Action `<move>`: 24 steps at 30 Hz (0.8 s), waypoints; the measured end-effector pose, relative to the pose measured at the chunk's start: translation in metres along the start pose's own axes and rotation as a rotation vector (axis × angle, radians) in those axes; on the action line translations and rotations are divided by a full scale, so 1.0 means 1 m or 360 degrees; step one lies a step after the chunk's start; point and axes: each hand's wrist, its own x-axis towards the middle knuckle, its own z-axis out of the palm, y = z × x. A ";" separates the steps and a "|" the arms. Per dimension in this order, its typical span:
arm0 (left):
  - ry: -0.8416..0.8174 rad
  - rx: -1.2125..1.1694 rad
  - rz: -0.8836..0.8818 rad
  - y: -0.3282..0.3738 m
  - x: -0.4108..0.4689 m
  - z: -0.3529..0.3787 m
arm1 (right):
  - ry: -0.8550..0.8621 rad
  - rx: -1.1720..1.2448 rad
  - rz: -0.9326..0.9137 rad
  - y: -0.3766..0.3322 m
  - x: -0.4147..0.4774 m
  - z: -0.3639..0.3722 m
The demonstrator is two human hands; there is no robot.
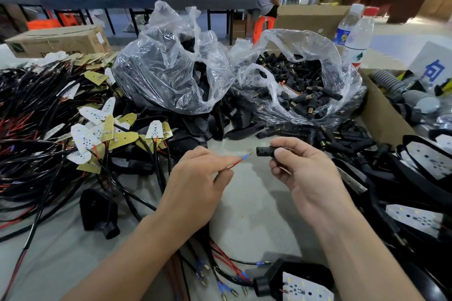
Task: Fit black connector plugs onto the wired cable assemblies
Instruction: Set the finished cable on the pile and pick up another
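My left hand (195,178) pinches a thin red wire (235,164) whose blue-sleeved tip points right. My right hand (303,168) grips a black connector plug (265,151) between thumb and fingers, its open end facing left. A small gap separates the wire tip from the plug opening. An open clear plastic bag (325,61) behind my right hand holds many more black connector plugs, and others lie loose on the table to the right. A pile of wired cable assemblies (49,115) with LED boards fills the left side.
A second clear bag (171,68) of black parts stands centre back. A cardboard box (381,117) borders the right, with two water bottles (357,34) behind it. Black housings lie at lower left and lower right. People stand by tables in the background.
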 end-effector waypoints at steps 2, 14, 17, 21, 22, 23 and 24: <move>-0.0005 0.0000 -0.0051 -0.002 0.000 0.001 | 0.0029 -0.0035 -0.0041 0.000 0.002 -0.001; 0.0130 0.0147 0.0241 0.002 0.001 -0.003 | -0.0224 -0.0184 -0.0218 0.002 0.002 -0.007; 0.0151 0.0170 0.0230 0.003 0.000 0.000 | -0.0235 -0.0271 -0.0237 0.002 0.000 -0.006; 0.0153 0.0128 0.0246 0.005 -0.002 0.003 | -0.0273 -0.0177 -0.0176 0.001 -0.001 -0.004; 0.0164 0.0119 0.0254 0.007 -0.002 0.003 | -0.0301 -0.0160 -0.0154 0.002 -0.002 -0.003; 0.0191 0.0120 0.0250 0.008 -0.002 0.004 | -0.0327 -0.0156 -0.0135 0.003 -0.003 -0.001; 0.0220 0.0110 0.0208 0.009 -0.002 0.004 | -0.0342 -0.0154 -0.0119 0.004 -0.004 0.000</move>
